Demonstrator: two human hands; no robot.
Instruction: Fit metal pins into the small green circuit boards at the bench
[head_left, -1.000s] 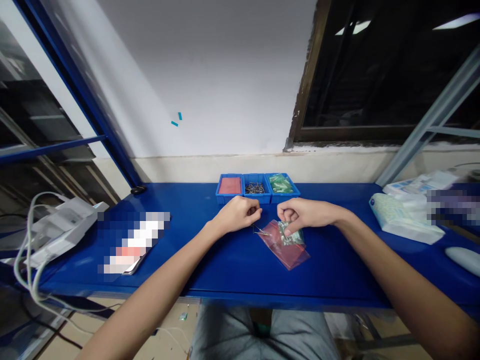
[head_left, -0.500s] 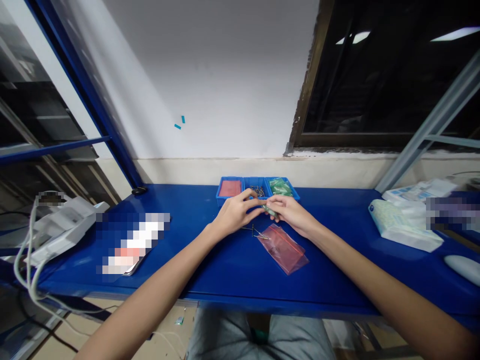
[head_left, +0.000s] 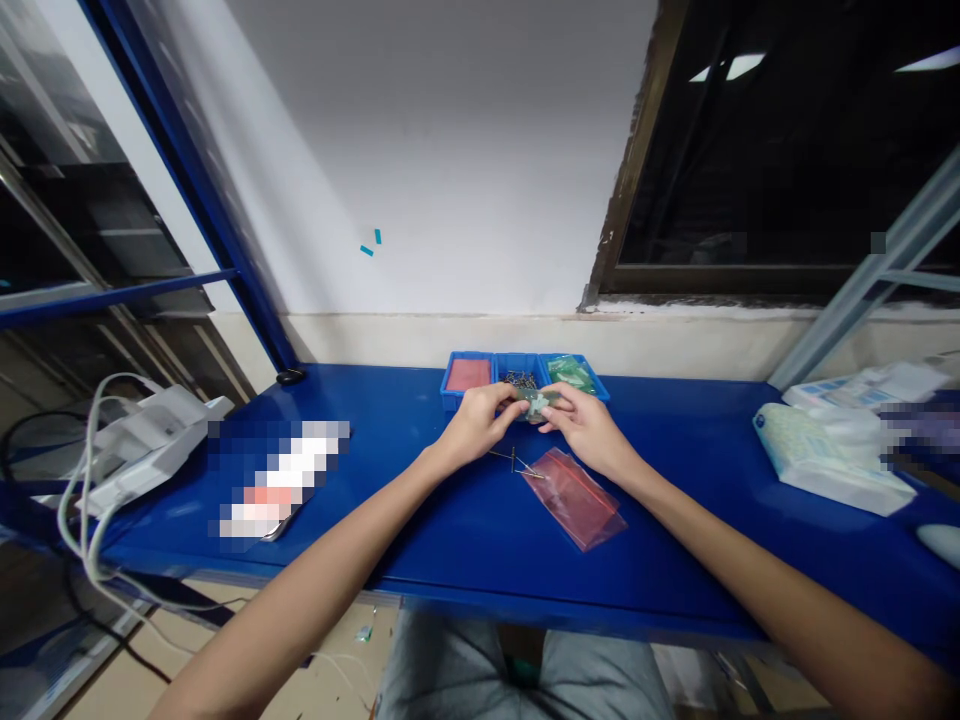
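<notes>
Between my two hands, a small green packet [head_left: 537, 403] is stretched out just in front of the blue bins. My left hand [head_left: 484, 420] pinches its left end, and my right hand [head_left: 579, 420] pinches its right end. Red plastic bags [head_left: 576, 500] lie overlapping on the blue table, below my right hand. Several thin metal screws [head_left: 513, 460] rest at the bags' upper left corner. Behind my hands, the left bin [head_left: 469, 375] holds red bags, the middle bin [head_left: 520, 379] small metal parts, and the right bin [head_left: 571, 375] green packets.
A blurred-out flat item [head_left: 289, 480] lies on the table's left part, near a white device with cables [head_left: 161, 450]. At the right are a tissue pack [head_left: 832, 460] and a white rounded object [head_left: 941, 545]. A wall [head_left: 435, 150] rises behind the bins.
My left hand now grips the green packet's left end, and the packet is spread between both hands. It was mostly in my right hand before. The whole view has shifted slightly.
</notes>
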